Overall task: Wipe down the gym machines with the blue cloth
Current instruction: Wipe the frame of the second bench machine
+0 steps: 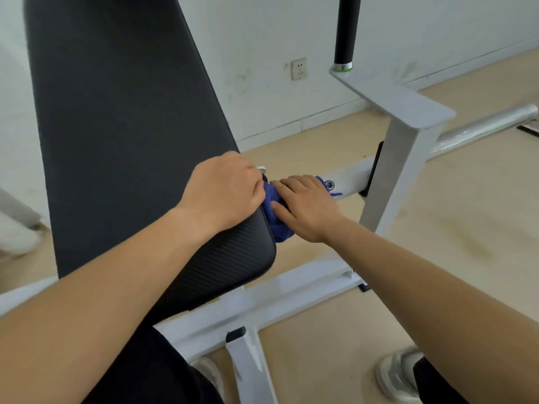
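A bunched blue cloth [274, 211] lies on the white frame bar [350, 179] just right of the black back pad [125, 135] of the gym machine. My right hand [306, 208] lies flat over the cloth and presses it against the bar, with its thumb on the cloth's near side. My left hand [224, 191] rests on the pad's right edge, its fingers curled over that edge beside the cloth. The two hands nearly touch. Most of the cloth is hidden under my right hand.
A white upright post [393, 170] with a black-gripped handle [345, 30] stands to the right. A chrome bar [481, 126] runs off right. White base beams [291, 295] cross the beige floor near my shoes [396, 371]. A wall socket [299, 68] sits behind.
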Demonstrator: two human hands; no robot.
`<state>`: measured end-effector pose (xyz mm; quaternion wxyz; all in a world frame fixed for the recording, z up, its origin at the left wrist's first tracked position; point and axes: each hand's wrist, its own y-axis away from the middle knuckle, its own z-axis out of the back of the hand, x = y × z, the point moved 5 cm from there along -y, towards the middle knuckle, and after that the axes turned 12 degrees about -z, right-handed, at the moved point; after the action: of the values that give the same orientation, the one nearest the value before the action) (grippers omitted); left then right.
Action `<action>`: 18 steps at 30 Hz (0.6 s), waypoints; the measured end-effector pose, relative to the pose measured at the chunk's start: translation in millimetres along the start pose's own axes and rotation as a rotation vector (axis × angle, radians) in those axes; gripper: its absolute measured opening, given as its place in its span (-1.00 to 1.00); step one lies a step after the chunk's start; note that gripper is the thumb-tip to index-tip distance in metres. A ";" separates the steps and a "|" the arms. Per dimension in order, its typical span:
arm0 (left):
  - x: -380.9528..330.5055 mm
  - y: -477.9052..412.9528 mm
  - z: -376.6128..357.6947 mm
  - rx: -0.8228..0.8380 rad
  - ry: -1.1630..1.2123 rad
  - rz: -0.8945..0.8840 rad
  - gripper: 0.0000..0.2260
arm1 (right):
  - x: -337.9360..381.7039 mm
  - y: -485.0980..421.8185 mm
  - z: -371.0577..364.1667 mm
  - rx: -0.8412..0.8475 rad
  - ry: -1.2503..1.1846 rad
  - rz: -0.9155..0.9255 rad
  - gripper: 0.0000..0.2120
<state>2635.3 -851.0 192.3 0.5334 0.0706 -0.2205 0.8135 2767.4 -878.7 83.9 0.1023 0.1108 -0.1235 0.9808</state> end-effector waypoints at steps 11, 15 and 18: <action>33.5 -5.7 7.6 -0.042 0.118 0.141 -0.72 | 6.0 10.8 -1.9 -0.120 0.015 0.104 -0.40; 29.4 -7.0 6.9 -0.055 0.149 0.146 -0.72 | 10.1 -10.3 -0.2 0.030 0.101 0.044 -0.30; 25.2 -7.4 8.1 -0.054 0.153 0.129 -0.72 | 9.2 -18.8 1.4 0.122 0.114 -0.034 -0.40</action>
<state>2630.4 -830.9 210.4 0.4970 -0.0206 -0.2049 0.8429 2763.2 -859.7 91.6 0.1188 0.0627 -0.0553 0.9894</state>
